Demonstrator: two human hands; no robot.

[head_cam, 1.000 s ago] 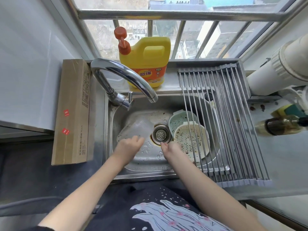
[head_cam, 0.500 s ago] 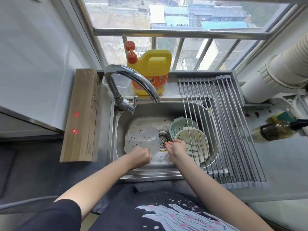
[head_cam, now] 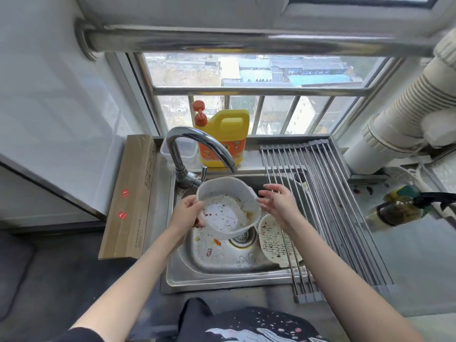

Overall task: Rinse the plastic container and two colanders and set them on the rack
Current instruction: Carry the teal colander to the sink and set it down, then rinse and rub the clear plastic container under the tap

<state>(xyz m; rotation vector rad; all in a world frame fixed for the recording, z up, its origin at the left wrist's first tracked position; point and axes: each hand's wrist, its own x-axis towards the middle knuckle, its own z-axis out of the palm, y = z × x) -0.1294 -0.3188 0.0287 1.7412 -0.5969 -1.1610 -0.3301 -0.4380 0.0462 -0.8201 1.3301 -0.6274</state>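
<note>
My left hand point(head_cam: 185, 213) grips the left rim of a translucent white plastic container point(head_cam: 228, 207), held tilted above the sink point(head_cam: 222, 275) under the faucet point(head_cam: 197, 149). Food specks cling to its inside. My right hand point(head_cam: 277, 206) is open with spread fingers just to the container's right, at or near its rim. A cream colander point(head_cam: 274, 239) lies in the sink's right side, partly under the rack bars. The second, green colander is hidden. The roll-up metal rack point(head_cam: 328, 206) spans the sink's right part.
A yellow detergent jug point(head_cam: 227, 137) and a clear tub point(head_cam: 180, 151) stand behind the faucet. A long cardboard box point(head_cam: 130, 193) lies left of the sink. An oil bottle point(head_cam: 394, 211) lies on the right counter. Food scraps dot the sink floor.
My left hand lifted the container from the sink floor up toward the faucet. My right hand rose from near the drain to the container's right side. The camera tilted up.
</note>
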